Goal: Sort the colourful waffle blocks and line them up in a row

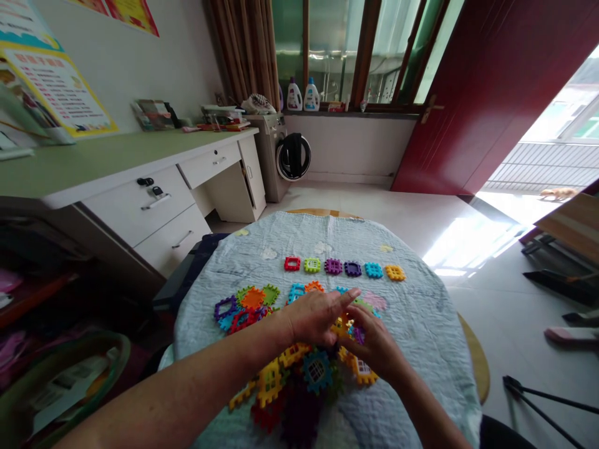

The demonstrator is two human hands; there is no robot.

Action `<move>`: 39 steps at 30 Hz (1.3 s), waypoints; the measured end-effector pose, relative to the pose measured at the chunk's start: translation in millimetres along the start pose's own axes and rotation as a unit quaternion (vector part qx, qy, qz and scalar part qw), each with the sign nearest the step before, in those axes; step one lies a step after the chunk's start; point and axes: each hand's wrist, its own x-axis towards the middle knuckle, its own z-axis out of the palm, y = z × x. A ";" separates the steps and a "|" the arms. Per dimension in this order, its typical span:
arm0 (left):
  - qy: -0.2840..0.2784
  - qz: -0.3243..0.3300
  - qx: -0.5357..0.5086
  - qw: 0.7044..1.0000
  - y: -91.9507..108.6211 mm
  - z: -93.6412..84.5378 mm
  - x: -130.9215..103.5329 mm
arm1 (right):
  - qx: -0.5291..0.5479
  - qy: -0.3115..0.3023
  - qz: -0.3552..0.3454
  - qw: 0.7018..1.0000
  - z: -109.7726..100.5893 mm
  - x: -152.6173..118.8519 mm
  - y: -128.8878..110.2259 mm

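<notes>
Lower centre of frame: loose heap of plastic tiles [299, 368], interlocking, toothed-edged, on a round table under a pale quilted cloth [421, 324].

Left hand [318, 315]: flat, palm down, fingers extended and close together, index pointing toward right of frame. Resting on top edge of heap; nothing visibly clamped.

Right hand [374, 349]: just right of and touching left hand. Fingers curled inward around small yellow and purple tiles [352, 329] at meeting point of both hands. Grip partly hidden by left hand; fingertips appear pinched on these pieces.

Key relation: pinched pieces directly between both hands, at right edge of heap; right hand nearer. Remaining heap spreads toward lower left of frame, under left forearm.

Above hands, centre of frame: straight row of six single tiles [344, 267], running left to right — red, green, two purple, blue, orange. Row well apart from both hands, long axis parallel to left index finger.

Left of centre: second cluster of flat tiles [246, 302], purple, orange, green, red, near left wrist but not touched.
</notes>
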 end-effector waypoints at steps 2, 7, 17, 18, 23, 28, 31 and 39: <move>0.012 0.000 -0.010 1.000 0.6 1.6 -1.2 | 0.001 0.002 -0.012 1.000 3.8 -0.5 1.0; 0.027 0.019 -0.052 0.998 2.8 6.6 -4.3 | -0.024 0.003 -0.041 0.999 7.2 -1.6 2.3; 0.256 -0.226 -0.019 0.940 -109.4 -12.0 -77.2 | -0.196 0.179 0.168 0.949 -52.2 -6.5 99.3; 0.281 -0.274 -0.009 0.920 -130.2 -6.7 -91.9 | -0.220 0.174 0.183 0.942 -52.2 -8.9 108.2; 0.324 -0.381 0.021 0.866 -191.2 29.9 -148.5 | -0.293 0.156 0.211 0.920 -42.8 -14.8 122.5; 0.353 -0.392 -0.052 0.848 -183.0 39.1 -158.9 | -0.295 0.129 0.228 0.919 -42.8 -13.1 118.2; 0.350 -0.407 -0.116 0.835 -179.1 32.1 -161.7 | -0.302 0.113 0.225 0.920 -44.7 -13.4 119.0; 0.294 -0.356 -0.116 0.879 -188.5 31.8 -173.5 | -0.322 0.064 0.269 0.906 -48.8 -6.6 106.4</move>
